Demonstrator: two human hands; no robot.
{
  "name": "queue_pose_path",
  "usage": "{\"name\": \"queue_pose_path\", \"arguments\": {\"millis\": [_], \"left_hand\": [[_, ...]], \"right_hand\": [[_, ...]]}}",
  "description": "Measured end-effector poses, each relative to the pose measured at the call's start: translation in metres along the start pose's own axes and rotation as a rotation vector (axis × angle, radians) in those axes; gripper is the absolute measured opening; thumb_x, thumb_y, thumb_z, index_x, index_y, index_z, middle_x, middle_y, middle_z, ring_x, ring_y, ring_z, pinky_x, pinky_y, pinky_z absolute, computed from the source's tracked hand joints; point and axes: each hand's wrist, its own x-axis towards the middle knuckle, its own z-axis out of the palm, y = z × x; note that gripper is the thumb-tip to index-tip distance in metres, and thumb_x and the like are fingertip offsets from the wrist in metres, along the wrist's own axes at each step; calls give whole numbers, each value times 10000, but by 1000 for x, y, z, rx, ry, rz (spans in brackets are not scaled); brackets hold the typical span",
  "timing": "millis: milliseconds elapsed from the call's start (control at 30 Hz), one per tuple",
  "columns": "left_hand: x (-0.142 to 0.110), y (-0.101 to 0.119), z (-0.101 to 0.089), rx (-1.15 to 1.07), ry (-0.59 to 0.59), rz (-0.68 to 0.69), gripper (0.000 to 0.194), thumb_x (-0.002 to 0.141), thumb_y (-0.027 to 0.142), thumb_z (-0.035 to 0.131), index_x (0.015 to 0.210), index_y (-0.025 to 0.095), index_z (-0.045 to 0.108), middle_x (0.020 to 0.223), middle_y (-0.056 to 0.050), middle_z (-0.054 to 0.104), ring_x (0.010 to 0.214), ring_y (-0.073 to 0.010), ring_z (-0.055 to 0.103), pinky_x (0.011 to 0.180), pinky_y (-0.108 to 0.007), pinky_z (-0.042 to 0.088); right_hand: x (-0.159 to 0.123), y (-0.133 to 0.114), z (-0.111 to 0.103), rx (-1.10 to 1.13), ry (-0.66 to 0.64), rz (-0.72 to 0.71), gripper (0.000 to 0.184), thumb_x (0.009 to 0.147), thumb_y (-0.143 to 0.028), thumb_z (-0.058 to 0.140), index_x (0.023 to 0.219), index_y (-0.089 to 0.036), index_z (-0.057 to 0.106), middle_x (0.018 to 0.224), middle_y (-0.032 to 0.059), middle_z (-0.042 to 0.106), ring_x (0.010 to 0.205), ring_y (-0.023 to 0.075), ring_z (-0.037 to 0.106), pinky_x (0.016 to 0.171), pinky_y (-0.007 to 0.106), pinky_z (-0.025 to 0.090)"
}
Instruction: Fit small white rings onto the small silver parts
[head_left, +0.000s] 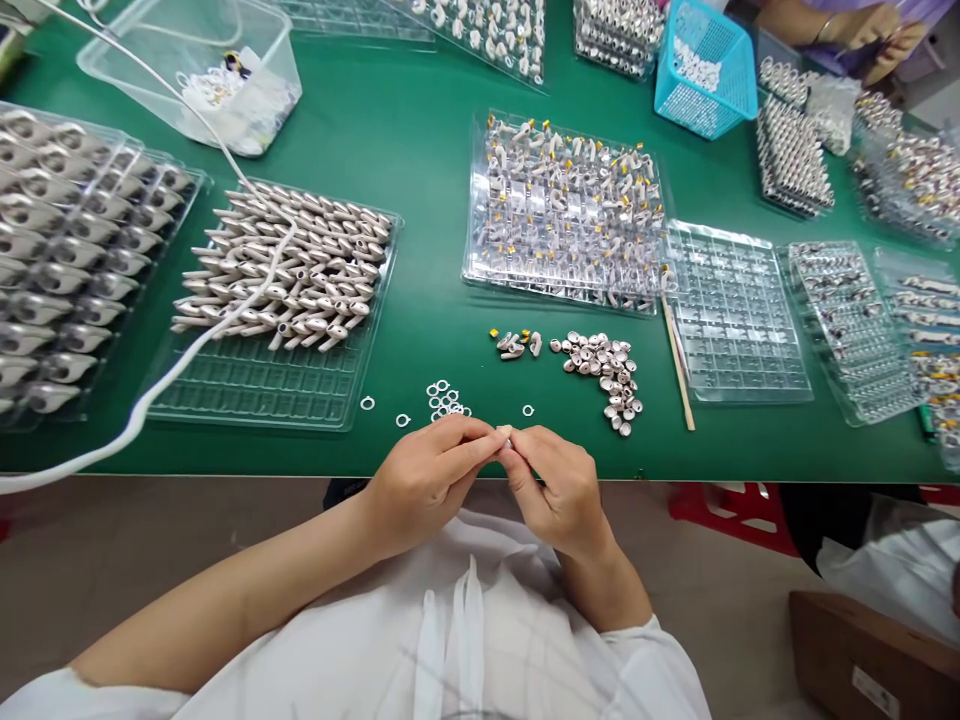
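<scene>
My left hand and my right hand meet at the table's front edge, fingertips pinched together on one small metallic part. Fingers cover most of it, so its exact kind is hidden. Just beyond the left hand lie several white rings, and a single ring rests ahead of the right. Farther up are a few earphone-like pieces with yellow tabs. To their right spreads a loose pile of small silvery round caps.
A tray of silvery stemmed shells stands left, crossed by a white cable. Stacked clear trays of tabbed parts lie ahead, with a wooden stick beside them. A blue basket sits behind, near another person's hands.
</scene>
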Motion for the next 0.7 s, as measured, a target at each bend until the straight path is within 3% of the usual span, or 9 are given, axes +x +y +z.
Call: {"name": "queue_pose_path", "arguments": {"millis": [300, 500, 700], "left_hand": [[5, -1, -2, 59, 24, 83, 221, 888, 59, 579, 1093, 114, 644, 904, -101, 747, 818, -165, 709, 754, -289, 605], [7, -4, -6, -65, -91, 23, 266, 914, 86, 549, 1152, 162, 640, 916, -59, 763, 822, -139, 725, 740, -228, 599], [6, -4, -4, 49, -34, 97, 260, 888, 74, 578, 1139, 125, 623, 889, -102, 736, 782, -159, 694, 681, -258, 587]], "right_hand": [[-1, 2, 5, -168, 53, -106, 233, 922, -122, 490, 1117, -129, 617, 802, 92, 662, 689, 172, 598, 596, 290, 494], [-4, 5, 1, -205, 10, -108, 194, 939, -134, 477, 1077, -105, 611, 770, 69, 625, 654, 147, 550, 579, 269, 468], [-1, 2, 2, -197, 14, -122, 221, 964, -148, 436, 1125, -106, 582, 837, 96, 656, 726, 164, 606, 614, 278, 515]]}}
